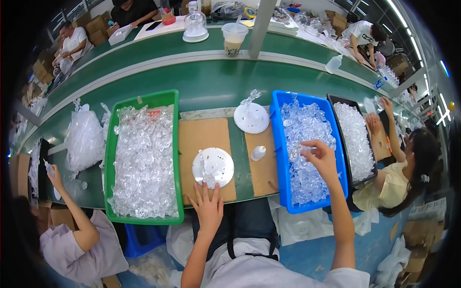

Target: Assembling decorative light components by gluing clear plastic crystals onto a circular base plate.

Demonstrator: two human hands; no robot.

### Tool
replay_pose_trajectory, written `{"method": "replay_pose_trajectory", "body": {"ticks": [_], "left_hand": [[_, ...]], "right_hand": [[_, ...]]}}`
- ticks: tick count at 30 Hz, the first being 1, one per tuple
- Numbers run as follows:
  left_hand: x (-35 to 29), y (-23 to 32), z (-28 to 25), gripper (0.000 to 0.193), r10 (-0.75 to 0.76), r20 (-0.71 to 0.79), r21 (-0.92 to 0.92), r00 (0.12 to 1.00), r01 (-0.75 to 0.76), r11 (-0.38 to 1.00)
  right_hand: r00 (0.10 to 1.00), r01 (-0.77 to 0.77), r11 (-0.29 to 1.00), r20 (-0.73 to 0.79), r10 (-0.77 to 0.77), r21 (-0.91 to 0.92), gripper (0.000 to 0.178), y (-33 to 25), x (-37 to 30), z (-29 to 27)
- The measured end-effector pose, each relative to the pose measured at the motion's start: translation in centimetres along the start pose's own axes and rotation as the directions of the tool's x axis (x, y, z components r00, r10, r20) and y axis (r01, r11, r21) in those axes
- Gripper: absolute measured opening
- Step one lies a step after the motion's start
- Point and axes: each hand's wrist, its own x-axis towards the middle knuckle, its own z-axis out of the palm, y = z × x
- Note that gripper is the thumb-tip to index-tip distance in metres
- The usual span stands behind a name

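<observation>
My left hand [208, 207] lies with its fingers spread at the near edge of a round white disc [223, 165], fingertips touching it. A clear upright plastic piece [202, 165] stands on the disc's left side. The disc rests on a brown cardboard sheet [204, 134]. Over the blue bin [277, 144], full of clear plastic pieces [307, 125], my right hand [321, 158] is raised with thumb and index finger pinched. Between them appears a small clear plastic piece, hard to separate from the pieces behind. A small white bottle [258, 153] sits between disc and bin.
A green bin [178, 192] of clear pieces stands at the left. Another white disc [251, 119] with clear parts lies farther back. A black tray [362, 180] of clear beads adjoins the blue bin. A cup of drink [234, 39] stands on the far ledge. Co-workers sit on both sides.
</observation>
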Motion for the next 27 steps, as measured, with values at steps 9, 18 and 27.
{"method": "replay_pose_trajectory", "body": {"ticks": [9,18,27], "left_hand": [[-1.4,1.4,-0.1,0.031,-0.034,-0.244,-0.322,0.969,-0.048,0.945],[0.8,1.1,0.6,0.034,-0.028,-0.292,-0.320,0.956,-0.071,0.945],[1.7,1.3,0.4,0.034,-0.007,-0.296,-0.317,0.955,-0.092,0.944]], "right_hand": [[0.955,0.230,0.973,0.201,-0.218,-0.035,0.022,-2.3,-0.9,15.0],[0.932,0.219,0.973,0.313,-0.186,-0.075,0.019,-0.4,1.7,18.5],[0.910,0.119,0.993,0.399,-0.114,0.013,0.016,-0.2,3.1,18.7]]}}
